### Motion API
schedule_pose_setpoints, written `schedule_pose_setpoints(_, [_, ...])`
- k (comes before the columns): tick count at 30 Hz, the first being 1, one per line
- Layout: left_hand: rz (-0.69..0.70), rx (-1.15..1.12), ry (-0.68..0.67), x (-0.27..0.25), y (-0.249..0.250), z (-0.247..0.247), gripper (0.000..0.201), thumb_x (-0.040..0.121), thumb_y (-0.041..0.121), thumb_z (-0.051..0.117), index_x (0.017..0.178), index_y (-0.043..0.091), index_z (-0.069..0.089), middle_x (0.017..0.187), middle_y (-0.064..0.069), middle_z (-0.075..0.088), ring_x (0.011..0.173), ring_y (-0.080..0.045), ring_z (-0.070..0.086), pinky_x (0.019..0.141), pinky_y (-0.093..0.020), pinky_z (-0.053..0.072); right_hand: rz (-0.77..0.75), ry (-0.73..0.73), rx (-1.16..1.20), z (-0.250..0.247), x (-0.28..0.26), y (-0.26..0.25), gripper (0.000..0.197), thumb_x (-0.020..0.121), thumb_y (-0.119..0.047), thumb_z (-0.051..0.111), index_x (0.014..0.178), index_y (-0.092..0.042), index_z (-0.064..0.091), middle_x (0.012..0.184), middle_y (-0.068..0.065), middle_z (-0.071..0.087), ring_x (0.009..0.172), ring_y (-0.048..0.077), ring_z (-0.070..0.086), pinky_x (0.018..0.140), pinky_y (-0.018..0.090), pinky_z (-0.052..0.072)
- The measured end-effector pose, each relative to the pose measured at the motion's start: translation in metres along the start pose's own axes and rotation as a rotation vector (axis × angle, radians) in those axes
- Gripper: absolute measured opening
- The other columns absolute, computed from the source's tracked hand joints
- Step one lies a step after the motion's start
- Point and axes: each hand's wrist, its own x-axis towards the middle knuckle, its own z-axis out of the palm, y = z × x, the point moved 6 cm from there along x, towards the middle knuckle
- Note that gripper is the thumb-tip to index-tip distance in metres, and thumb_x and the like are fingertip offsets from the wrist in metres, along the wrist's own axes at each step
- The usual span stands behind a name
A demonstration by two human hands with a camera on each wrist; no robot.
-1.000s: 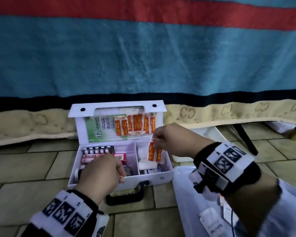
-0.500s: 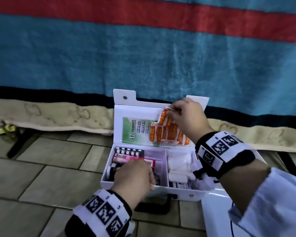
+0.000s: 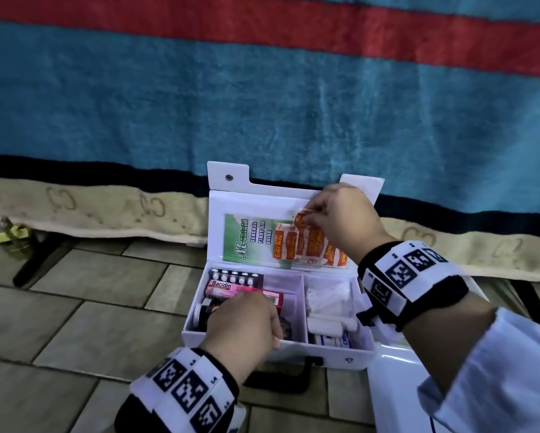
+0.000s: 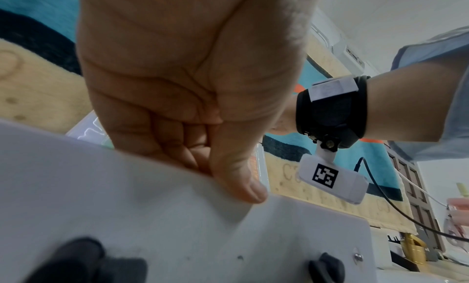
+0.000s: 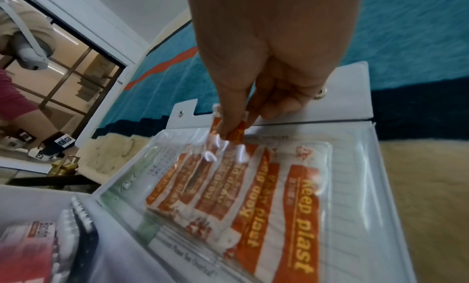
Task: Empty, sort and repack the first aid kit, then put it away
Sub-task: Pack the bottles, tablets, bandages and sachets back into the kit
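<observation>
a: where does the kit [image 3: 340,350] sit?

b: open on the floor tiles [image 3: 84,310], lid [image 3: 246,201] upright against the blanket [image 3: 262,104]. the left hand [image 3: 242,326] clamps the near wall, thumb outside, fingers curled over the rim.

a: and the right hand [image 3: 340,220]?

b: it pinches one plaster strip [image 5: 234,134] at the mouth of the lid's clear sleeve [image 5: 355,167], where more strips lie beside the green guide [image 3: 246,235].

a: how should she feed it in?

b: probably keep the strip flat and parallel to the others, ease the film open with a fingertip, and hold the kit steady so the lid cannot fold.
</observation>
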Motion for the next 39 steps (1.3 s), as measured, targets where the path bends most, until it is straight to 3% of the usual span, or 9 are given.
schedule_pose_setpoints(3, [0.009, 0.000, 0.004, 0.000, 0.001, -0.001, 0.009, 0.076, 0.015, 0.073, 0.076, 0.025, 0.074, 0.063, 0.016, 0.067, 0.083, -0.002, 0.066, 0.081, -0.020, 0.052, 0.079, -0.051, 0.023, 0.004, -0.002, 0.001, 0.014, 0.078, -0.022, 0.072, 0.091, -0.023, 0.075, 0.093, 0.002, 0.072, 0.092, 0.020, 0.062, 0.080, 0.031, 0.051])
schedule_pose_setpoints(10, [0.006, 0.004, 0.003, 0.000, 0.000, 0.000, 0.009, 0.076, 0.016, 0.072, 0.076, 0.025, 0.074, 0.058, 0.015, 0.064, 0.084, -0.002, 0.066, 0.083, -0.022, 0.053, -0.098, -0.083, -0.065, 0.018, -0.006, -0.009, 0.025, 0.088, -0.004, 0.055, 0.098, -0.015, 0.075, 0.103, 0.008, 0.066, 0.108, 0.027, 0.051, 0.092, 0.033, 0.043])
schedule_pose_setpoints(14, [-0.002, 0.010, 0.003, -0.001, 0.000, 0.001, 0.011, 0.076, 0.015, 0.071, 0.076, 0.025, 0.074, 0.071, 0.011, 0.071, 0.086, -0.005, 0.067, 0.083, -0.026, 0.054, -0.090, -0.066, -0.115, 0.011, -0.002, -0.012, 0.019, 0.090, -0.016, 0.058, 0.103, -0.021, 0.070, 0.103, 0.001, 0.071, 0.104, 0.024, 0.058, 0.093, 0.034, 0.042])
schedule_pose_setpoints(17, [-0.012, 0.015, -0.012, -0.001, 0.000, 0.001, 0.013, 0.077, 0.013, 0.069, 0.075, 0.025, 0.073, 0.075, 0.011, 0.073, 0.086, -0.005, 0.067, 0.085, -0.026, 0.054, -0.146, -0.115, -0.232, 0.009, -0.001, -0.021, 0.022, 0.089, -0.014, 0.054, 0.098, -0.026, 0.069, 0.102, -0.005, 0.071, 0.104, 0.022, 0.055, 0.090, 0.033, 0.034])
schedule_pose_setpoints(25, [0.002, 0.005, -0.011, -0.002, 0.001, -0.001, 0.013, 0.078, 0.012, 0.066, 0.075, 0.023, 0.073, 0.057, 0.014, 0.064, 0.082, -0.001, 0.067, 0.084, -0.022, 0.053, -0.129, -0.162, -0.270, 0.018, -0.002, -0.027, 0.026, 0.089, -0.011, 0.046, 0.102, -0.025, 0.063, 0.102, -0.001, 0.069, 0.103, 0.022, 0.057, 0.094, 0.035, 0.032])
schedule_pose_setpoints(30, [-0.002, 0.011, -0.021, 0.000, 0.001, -0.001, 0.012, 0.078, 0.014, 0.067, 0.077, 0.024, 0.073, 0.078, 0.011, 0.074, 0.084, -0.003, 0.067, 0.084, -0.023, 0.053, -0.109, -0.179, -0.247, 0.019, -0.006, -0.028, 0.014, 0.090, -0.027, 0.048, 0.093, -0.023, 0.061, 0.099, -0.001, 0.067, 0.103, 0.021, 0.057, 0.095, 0.036, 0.032])
schedule_pose_setpoints(34, [0.024, 0.028, 0.003, 0.000, -0.001, 0.000, 0.008, 0.076, 0.017, 0.071, 0.074, 0.024, 0.073, 0.077, 0.012, 0.073, 0.085, -0.005, 0.067, 0.082, -0.022, 0.053, -0.097, -0.171, -0.243, 0.008, -0.009, -0.029, 0.023, 0.091, -0.026, 0.048, 0.101, -0.022, 0.069, 0.111, 0.004, 0.060, 0.108, 0.025, 0.054, 0.095, 0.034, 0.037])
schedule_pose_setpoints(36, [0.031, 0.022, 0.005, 0.000, -0.002, -0.001, 0.011, 0.076, 0.018, 0.072, 0.069, 0.026, 0.071, 0.071, 0.013, 0.069, 0.084, -0.005, 0.067, 0.076, -0.019, 0.051, -0.092, -0.155, -0.145, -0.009, -0.017, -0.029, 0.024, 0.089, -0.026, 0.052, 0.106, -0.022, 0.069, 0.114, 0.003, 0.060, 0.105, 0.023, 0.057, 0.091, 0.030, 0.044])
schedule_pose_setpoints(39, [0.036, 0.012, -0.015, 0.002, -0.003, 0.002, 0.023, 0.075, 0.018, 0.073, 0.058, 0.029, 0.063, 0.073, 0.012, 0.071, 0.081, -0.006, 0.067, 0.066, -0.017, 0.048, -0.102, -0.149, -0.022, -0.044, -0.044, -0.022, 0.019, 0.088, -0.027, 0.059, 0.102, -0.022, 0.071, 0.100, -0.006, 0.065, 0.081, 0.006, 0.056, 0.069, 0.014, 0.040])
